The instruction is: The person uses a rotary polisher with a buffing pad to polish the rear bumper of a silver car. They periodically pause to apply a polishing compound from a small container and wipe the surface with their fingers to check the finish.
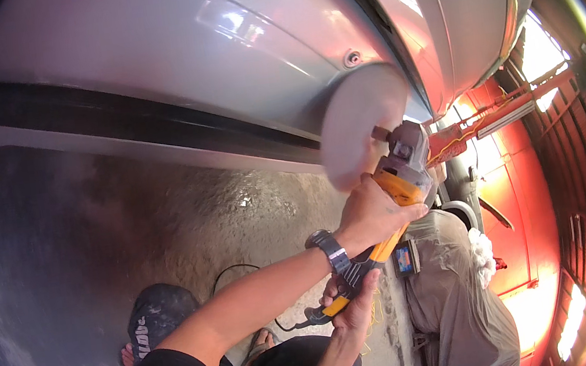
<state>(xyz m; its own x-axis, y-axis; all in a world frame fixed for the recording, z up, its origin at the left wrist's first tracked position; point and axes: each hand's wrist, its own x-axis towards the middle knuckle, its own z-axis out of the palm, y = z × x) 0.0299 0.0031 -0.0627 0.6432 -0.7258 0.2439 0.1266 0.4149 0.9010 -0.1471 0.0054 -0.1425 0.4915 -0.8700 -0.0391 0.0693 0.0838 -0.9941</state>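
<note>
Head view: polisher (389, 193) clasped by left grip (373, 211), right grip (356, 305).

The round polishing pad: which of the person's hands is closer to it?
Left. The left hand grips the yellow polisher just below the round polishing pad. The right hand holds the tool's rear handle, much farther down.

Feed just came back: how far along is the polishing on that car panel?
Done: cannot tell; the silver panel shines throughout. In hand: left hand grips the yellow polisher near its head, right hand its rear handle, blurred pad against the panel. Left: not visible.
</note>
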